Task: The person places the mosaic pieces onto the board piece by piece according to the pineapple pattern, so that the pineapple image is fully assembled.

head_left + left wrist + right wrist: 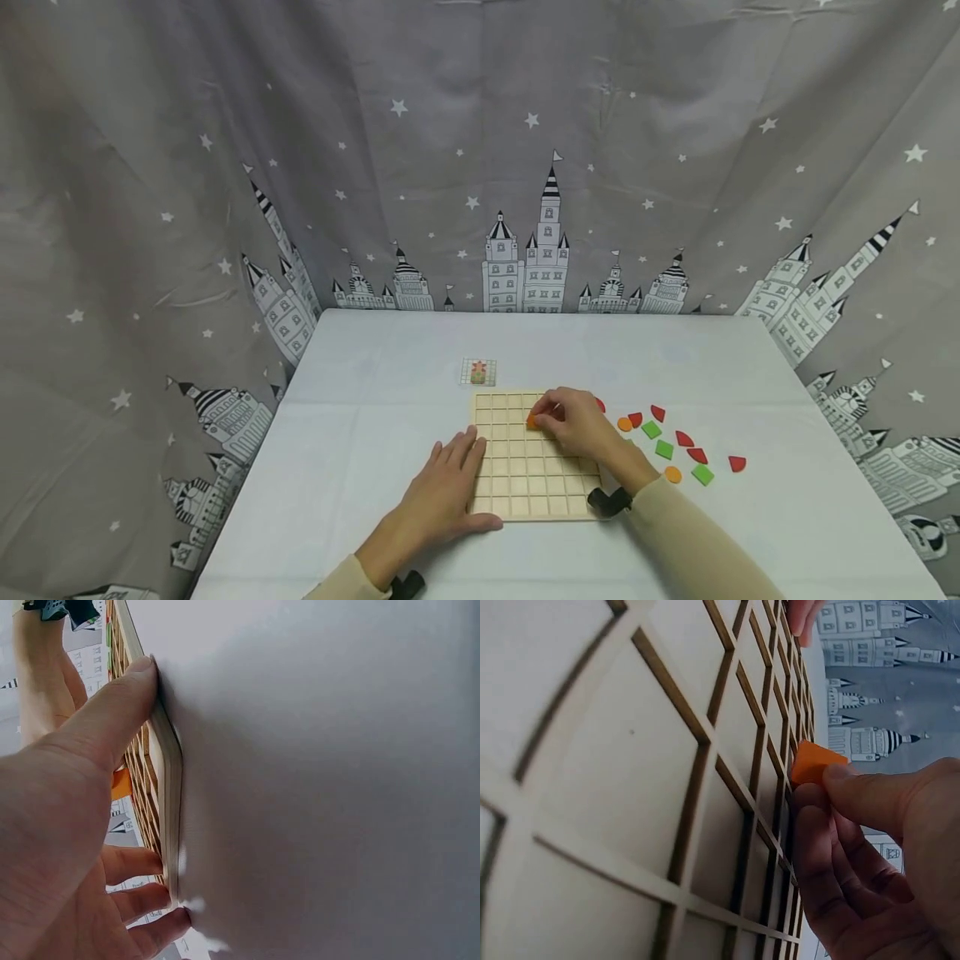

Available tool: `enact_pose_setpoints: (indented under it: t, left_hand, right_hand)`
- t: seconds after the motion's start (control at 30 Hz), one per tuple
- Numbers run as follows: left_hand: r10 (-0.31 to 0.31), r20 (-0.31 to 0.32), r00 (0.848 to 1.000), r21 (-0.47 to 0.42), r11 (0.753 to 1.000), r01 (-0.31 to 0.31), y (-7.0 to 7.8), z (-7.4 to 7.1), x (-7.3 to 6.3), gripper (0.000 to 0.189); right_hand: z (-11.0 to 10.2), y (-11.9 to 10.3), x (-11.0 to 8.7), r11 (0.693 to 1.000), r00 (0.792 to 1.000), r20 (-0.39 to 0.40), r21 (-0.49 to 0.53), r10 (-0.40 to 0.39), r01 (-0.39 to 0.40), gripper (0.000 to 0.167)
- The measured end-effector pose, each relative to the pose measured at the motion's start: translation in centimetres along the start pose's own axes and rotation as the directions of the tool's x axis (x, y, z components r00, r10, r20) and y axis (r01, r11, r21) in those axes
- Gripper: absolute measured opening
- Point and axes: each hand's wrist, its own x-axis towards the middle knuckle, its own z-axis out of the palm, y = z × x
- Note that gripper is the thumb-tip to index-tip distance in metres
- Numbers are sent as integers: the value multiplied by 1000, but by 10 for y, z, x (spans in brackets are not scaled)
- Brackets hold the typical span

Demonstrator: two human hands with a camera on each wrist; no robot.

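Note:
A pale wooden grid board (517, 485) with square compartments lies flat on the white table. Over its upper middle, my right hand (577, 425) pinches a small orange tile (816, 763) between thumb and fingertips. The tile is right at the compartment walls, its lower edge partly hidden in the right wrist view. My left hand (447, 487) lies along the board's left side with fingers extended. In the left wrist view the thumb (135, 686) rests at the near edge, and the other fingertips touch the side rim.
Right of the board lie several loose pieces: red quarter-rounds (737, 463), green squares (702, 474) and orange discs (672, 475). Behind the board is a small picture card (478, 372) with a printed grid. A grey curtain (450, 125) with castles hangs past the table's far edge.

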Motion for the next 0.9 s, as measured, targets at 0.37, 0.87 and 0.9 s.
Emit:
enact_pose_setpoints:
  t: [0.37, 0.87, 0.9]
  left_hand:
    - [8, 2, 1000, 2, 1000, -8, 1, -1, 0, 126]
    - [10, -5, 1000, 2, 1000, -10, 1, 0, -1, 126]
    - [12, -8, 1000, 5, 1000, -12, 1, 0, 0, 125]
  right_hand:
    - [4, 1, 0, 999, 998, 45, -12, -45, 46, 9]
    - [3, -6, 0, 987, 993, 41, -110, -113, 117, 5]
    - [3, -7, -1, 986, 993, 39, -119, -110, 114, 5]
